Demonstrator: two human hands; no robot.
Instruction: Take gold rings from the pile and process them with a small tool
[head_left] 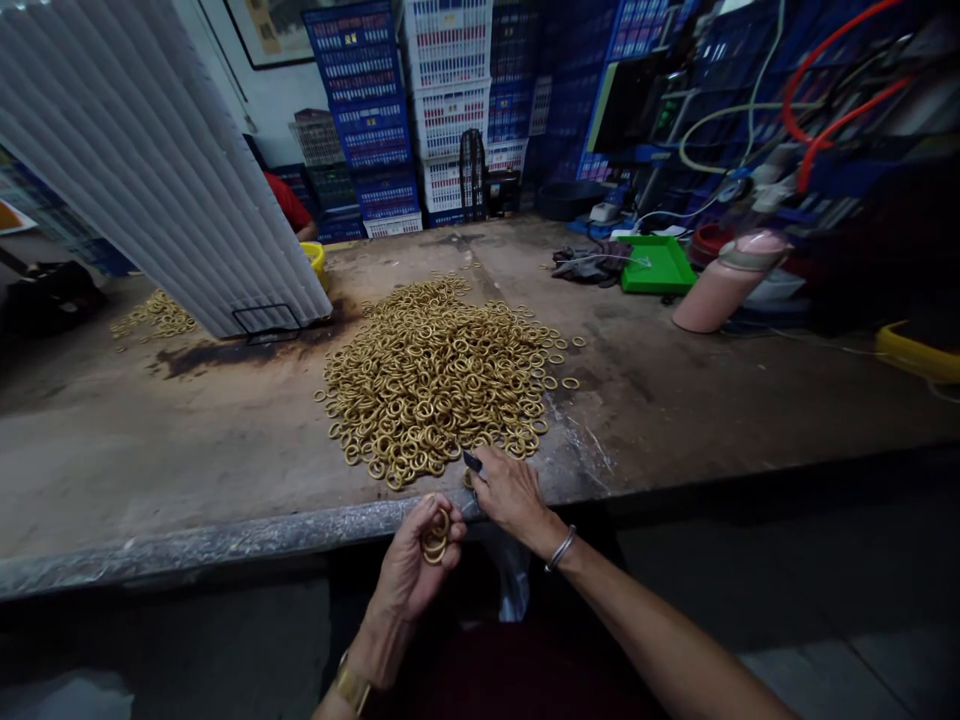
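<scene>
A broad pile of brass-coloured rings [442, 375] lies on the worktable [247, 455]. In front of the table's front edge, my left hand [424, 550] is curled palm up around a few rings [435, 540]. My right hand [510, 490] rests at the near edge of the pile, its fingers closed on a small dark tool [472, 461]. A ring shows just under the fingers of that hand, partly hidden.
White corrugated panels [172, 160] stand in a wire rack at the left, with more rings beyond. A yellow tub [315, 260] and a person's red sleeve [287, 203] are behind. At the right are a green tray [658, 265] and a pink bottle [724, 285].
</scene>
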